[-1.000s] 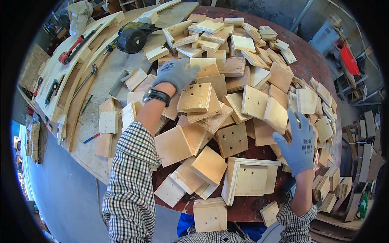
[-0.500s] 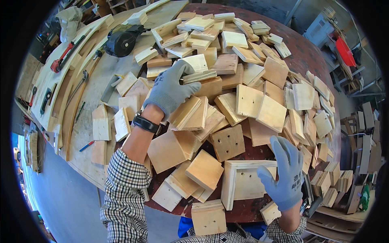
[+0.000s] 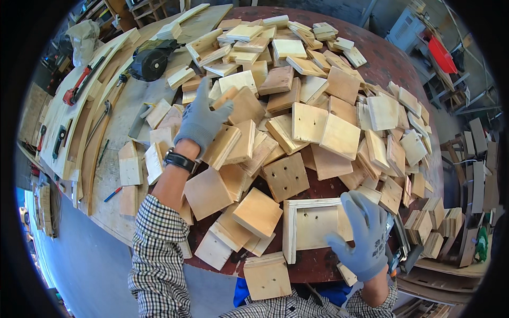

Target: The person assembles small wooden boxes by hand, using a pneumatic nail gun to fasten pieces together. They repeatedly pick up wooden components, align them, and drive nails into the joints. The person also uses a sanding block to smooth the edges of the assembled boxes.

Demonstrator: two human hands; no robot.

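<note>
My left hand (image 3: 201, 122), in a grey work glove, is over the left side of a heap of plywood blocks. Its thumb and fingers are spread, with nothing gripped. A tan block (image 3: 246, 106) lies just right of its thumb, and a layered block (image 3: 221, 147) sits below it. My right hand (image 3: 366, 238), gloved alike, is open at the right end of a corner-shaped plywood piece (image 3: 289, 236), whose edges stand around a flat panel (image 3: 317, 228). Whether the fingers touch that piece, I cannot tell. A block with drilled holes (image 3: 286, 177) rests beyond it.
A black tool (image 3: 154, 61) stands at the far left, beside long wooden strips (image 3: 87, 143), a red-handled tool (image 3: 79, 85), a hammer (image 3: 101, 122) and a blue pen (image 3: 113, 194). One block (image 3: 266, 275) overhangs the near table edge. Stacked blocks (image 3: 424, 228) sit lower right.
My left hand has let go of a layered block and drawn back slightly left, its fingers now spread. My right hand stays open near the corner-shaped piece. The whole view has shifted a little.
</note>
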